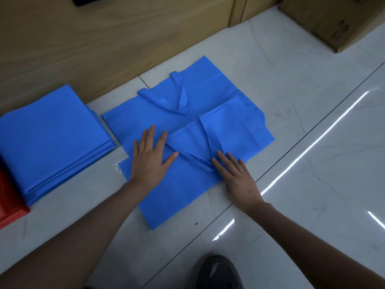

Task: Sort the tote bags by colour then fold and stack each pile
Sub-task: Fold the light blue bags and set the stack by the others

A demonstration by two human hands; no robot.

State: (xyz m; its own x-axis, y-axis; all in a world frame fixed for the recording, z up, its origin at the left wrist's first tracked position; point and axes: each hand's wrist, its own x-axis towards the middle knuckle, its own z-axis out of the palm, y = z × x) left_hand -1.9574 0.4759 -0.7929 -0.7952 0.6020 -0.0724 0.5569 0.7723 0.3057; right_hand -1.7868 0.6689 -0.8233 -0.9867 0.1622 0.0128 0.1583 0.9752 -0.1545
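Observation:
Two blue tote bags lie spread on the white tiled floor, one partly over the other. The nearer blue bag (179, 192) has its handle folded across its top; the farther blue bag (208, 94) shows its handles crossed on it. My left hand (151, 157) presses flat on the nearer bag with fingers spread. My right hand (235, 176) rests flat on that bag's right edge beside the handle. A stack of folded blue bags (52, 138) sits at the left, with a red pile (8, 205) at the left edge.
A wooden wall panel (104, 42) runs behind the bags. A cardboard box (337, 19) stands at the top right. A dark shoe (218, 272) shows at the bottom. Glossy floor tiles (312, 163) extend to the right.

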